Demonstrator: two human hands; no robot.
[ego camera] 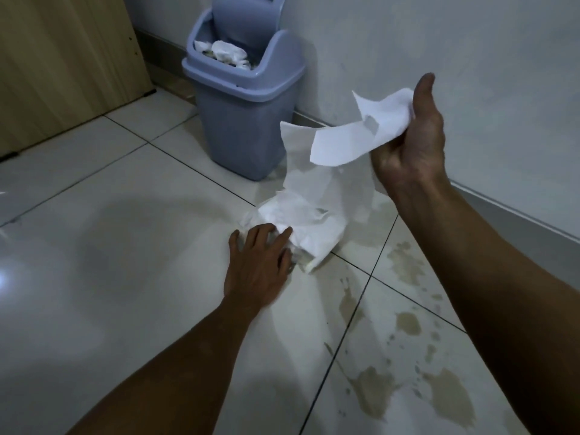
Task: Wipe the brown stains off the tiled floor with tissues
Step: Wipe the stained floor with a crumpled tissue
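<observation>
Right hand [408, 142] pinches a tissue [354, 133]; left hand [260, 262] lies flat on the wad [301, 221] (thin stuff). Brown stains [408, 324] below could smear.

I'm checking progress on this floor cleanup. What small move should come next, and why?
Probably lower the right hand, which holds a clean tissue in the air, onto the brown stains just below it. Those stains are still unwiped across several tiles, while the left hand only rests on the tissue pile on the floor.
</observation>
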